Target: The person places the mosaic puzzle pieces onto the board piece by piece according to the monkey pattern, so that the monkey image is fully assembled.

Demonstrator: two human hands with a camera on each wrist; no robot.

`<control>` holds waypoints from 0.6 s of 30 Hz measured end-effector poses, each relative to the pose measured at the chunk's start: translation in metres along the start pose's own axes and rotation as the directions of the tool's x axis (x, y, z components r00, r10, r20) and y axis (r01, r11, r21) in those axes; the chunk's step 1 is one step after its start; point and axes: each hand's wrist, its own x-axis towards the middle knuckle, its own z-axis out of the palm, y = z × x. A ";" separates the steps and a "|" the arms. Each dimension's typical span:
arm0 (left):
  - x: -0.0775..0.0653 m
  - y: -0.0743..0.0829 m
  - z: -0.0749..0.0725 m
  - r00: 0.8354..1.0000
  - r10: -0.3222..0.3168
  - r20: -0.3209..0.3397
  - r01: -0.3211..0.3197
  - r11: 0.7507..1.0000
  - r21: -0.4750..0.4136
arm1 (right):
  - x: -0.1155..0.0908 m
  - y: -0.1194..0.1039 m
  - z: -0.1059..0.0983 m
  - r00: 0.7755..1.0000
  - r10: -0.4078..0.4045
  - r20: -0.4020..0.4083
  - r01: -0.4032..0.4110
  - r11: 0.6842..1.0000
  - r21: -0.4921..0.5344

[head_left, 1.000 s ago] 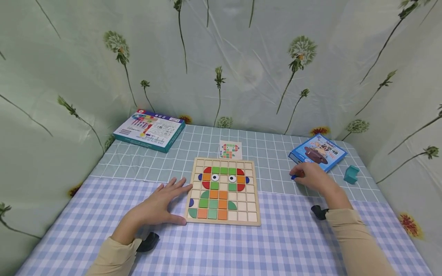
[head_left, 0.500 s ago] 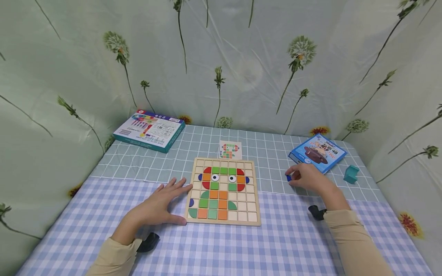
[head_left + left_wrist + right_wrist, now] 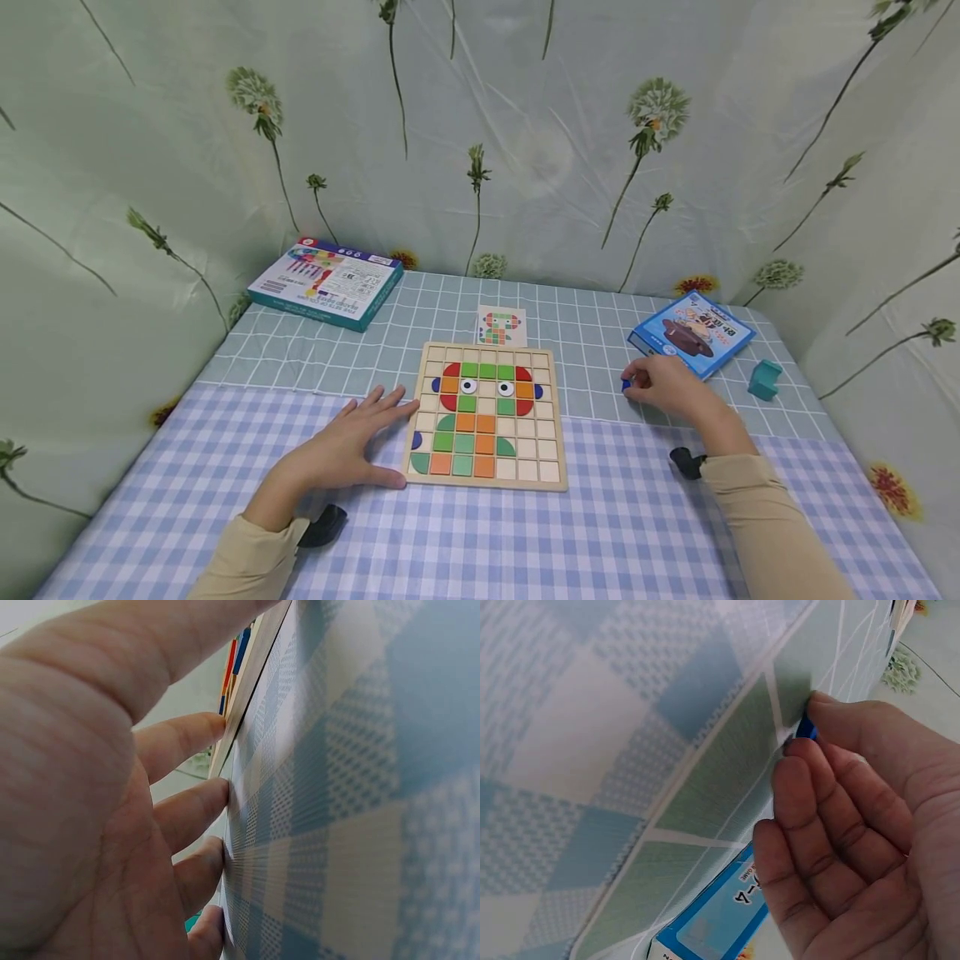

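My right hand [image 3: 663, 386] pinches a small dark blue piece [image 3: 805, 726] between thumb and fingertips, low over the grey-green gridded cloth. Most of the piece is hidden by the fingers. At the left edge of a square wooden grid board [image 3: 545, 450], my left hand [image 3: 352, 446] lies spread, its thumb and index fingertip right at the frame. Coloured tiles in the board form a figure: red rounded corners, green and orange squares, two round eye tiles [image 3: 468, 386] and blue half-rounds [image 3: 538, 392]. A picture card [image 3: 502, 321] with a similar figure lies just behind the board.
A blue box [image 3: 693, 333] lies just beyond my right hand, with a teal curved holder [image 3: 764, 380] to its right. A flat white and teal box [image 3: 326, 282] is at the back left. The blue checked cloth [image 3: 480, 550] covers the front of the table.
My right hand has shifted slightly left, away from the blue box, with the blue piece in its fingertips. My left hand and the board stay where they were.
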 end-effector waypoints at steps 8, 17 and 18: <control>-0.001 0.000 0.000 1.000 -0.001 0.002 0.001 1.000 0.001 | 0.005 -0.007 0.004 0.999 -0.032 -0.023 0.032 0.999 0.010; -0.001 0.002 0.000 1.000 -0.017 0.003 0.017 1.000 0.000 | 0.021 -0.048 0.012 0.995 -0.093 -0.036 0.093 0.996 -0.005; -0.001 0.002 0.000 1.000 -0.017 0.002 0.017 1.000 0.002 | 0.023 -0.056 0.013 0.995 -0.095 -0.029 0.095 0.995 -0.004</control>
